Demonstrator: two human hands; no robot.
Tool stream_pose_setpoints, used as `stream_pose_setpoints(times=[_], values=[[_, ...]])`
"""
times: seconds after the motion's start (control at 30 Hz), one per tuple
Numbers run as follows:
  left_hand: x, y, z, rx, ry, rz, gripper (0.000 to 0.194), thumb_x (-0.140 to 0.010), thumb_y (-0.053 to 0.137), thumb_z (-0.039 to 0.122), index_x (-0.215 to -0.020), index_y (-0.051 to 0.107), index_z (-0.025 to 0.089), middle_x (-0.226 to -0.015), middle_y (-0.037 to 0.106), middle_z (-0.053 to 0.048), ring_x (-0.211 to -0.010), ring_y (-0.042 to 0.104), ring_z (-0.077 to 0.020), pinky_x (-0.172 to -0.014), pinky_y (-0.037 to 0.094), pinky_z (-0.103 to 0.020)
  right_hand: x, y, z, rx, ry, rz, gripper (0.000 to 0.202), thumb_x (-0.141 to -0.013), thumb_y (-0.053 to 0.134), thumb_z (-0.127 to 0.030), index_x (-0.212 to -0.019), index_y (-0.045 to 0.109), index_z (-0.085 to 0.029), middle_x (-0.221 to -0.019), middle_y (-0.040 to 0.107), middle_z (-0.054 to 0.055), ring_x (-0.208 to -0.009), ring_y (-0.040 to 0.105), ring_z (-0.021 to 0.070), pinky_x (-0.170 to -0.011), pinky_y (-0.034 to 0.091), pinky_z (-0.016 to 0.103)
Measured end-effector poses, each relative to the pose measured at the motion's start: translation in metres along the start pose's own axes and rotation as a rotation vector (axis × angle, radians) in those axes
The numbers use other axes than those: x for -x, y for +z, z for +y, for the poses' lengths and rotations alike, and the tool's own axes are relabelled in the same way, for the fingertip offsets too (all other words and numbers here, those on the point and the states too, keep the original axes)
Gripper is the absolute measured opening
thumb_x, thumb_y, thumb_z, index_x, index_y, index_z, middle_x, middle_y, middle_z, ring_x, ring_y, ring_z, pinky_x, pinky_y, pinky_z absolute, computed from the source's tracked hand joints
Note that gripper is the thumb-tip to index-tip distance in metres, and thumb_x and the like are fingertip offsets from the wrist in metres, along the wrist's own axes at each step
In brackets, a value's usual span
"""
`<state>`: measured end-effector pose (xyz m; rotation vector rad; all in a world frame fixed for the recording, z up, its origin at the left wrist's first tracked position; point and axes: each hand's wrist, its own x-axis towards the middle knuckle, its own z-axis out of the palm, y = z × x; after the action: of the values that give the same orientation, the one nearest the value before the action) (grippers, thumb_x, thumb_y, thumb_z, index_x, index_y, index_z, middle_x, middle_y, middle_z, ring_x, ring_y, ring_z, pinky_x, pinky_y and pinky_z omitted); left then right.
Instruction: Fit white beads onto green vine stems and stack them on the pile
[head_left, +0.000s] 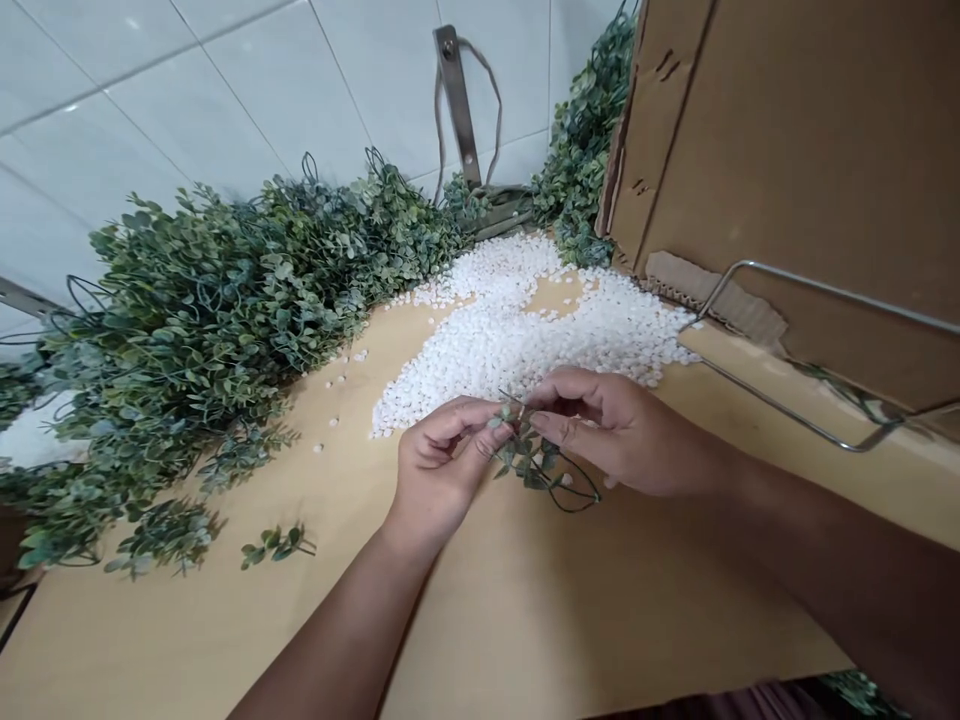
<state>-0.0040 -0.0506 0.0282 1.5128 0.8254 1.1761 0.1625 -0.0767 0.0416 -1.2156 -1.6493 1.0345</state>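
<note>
Both hands meet above the middle of the table (480, 610), near the front edge of a heap of small white beads (517, 330). Between them is a green leafy sprig (534, 465), with a thin dark stem looping down to the right. My left hand (442, 465) pinches the sprig's leaves between thumb and fingers. The thumb and forefinger of my right hand (622, 430) are closed at the upper part of the same sprig. A short loose sprig (277, 543) lies on the table to the left.
A large pile of leafy sprigs (217, 290) fills the left and back, against a tiled wall (262, 90). At the right stands a cardboard box (810, 180) with a metal wire frame (847, 295) beside it. A metal strap (459, 110) leans at the back.
</note>
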Motion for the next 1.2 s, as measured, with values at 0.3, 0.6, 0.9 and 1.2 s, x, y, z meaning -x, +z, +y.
stream_pose_setpoints(times=[0.3, 0.6, 0.9, 1.2], values=[[-0.011, -0.025, -0.008, -0.471, -0.081, -0.215, 0.01, -0.073, 0.065, 0.024, -0.078, 0.071, 0.017, -0.076, 0.068, -0.005, -0.069, 0.06, -0.0138, -0.064, 0.046, -0.025, 0.001, -0.015, -0.009, -0.529, 0.212, 0.136, 0.011, -0.073, 0.057, -0.022, -0.065, 0.052, -0.018, -0.068, 0.061, 0.002, -0.061, 0.059, 0.0128, -0.059, 0.049, 0.027], [-0.013, -0.037, -0.011, -0.799, 0.032, -0.476, 0.014, -0.076, 0.056, 0.011, -0.076, 0.067, 0.019, -0.076, 0.065, -0.003, -0.073, 0.06, -0.0135, -0.067, 0.044, -0.025, 0.008, 0.01, -0.006, -0.587, 0.339, -0.176, 0.028, -0.07, 0.064, -0.035, -0.06, 0.045, -0.017, -0.049, 0.041, -0.008, -0.039, 0.044, 0.0047, -0.04, 0.038, 0.019], [-0.013, -0.03, -0.015, -0.395, -0.237, -0.15, 0.009, -0.072, 0.063, 0.023, -0.076, 0.065, 0.015, -0.063, 0.063, -0.001, -0.058, 0.056, -0.0108, -0.057, 0.045, -0.023, 0.004, 0.022, 0.012, -0.191, 0.231, -0.27, 0.023, -0.082, 0.045, -0.027, -0.062, 0.047, -0.017, -0.059, 0.047, -0.002, -0.059, 0.047, 0.01, -0.057, 0.037, 0.023], [-0.007, -0.008, -0.008, -0.037, -0.334, -0.177, 0.007, -0.067, 0.067, 0.013, -0.073, 0.07, 0.015, -0.068, 0.069, -0.001, -0.063, 0.061, -0.0094, -0.065, 0.05, -0.021, 0.004, 0.021, 0.017, -0.178, 0.211, -0.109, 0.021, -0.078, 0.047, -0.029, -0.063, 0.051, -0.015, -0.056, 0.043, -0.003, -0.052, 0.04, 0.008, -0.049, 0.033, 0.022]])
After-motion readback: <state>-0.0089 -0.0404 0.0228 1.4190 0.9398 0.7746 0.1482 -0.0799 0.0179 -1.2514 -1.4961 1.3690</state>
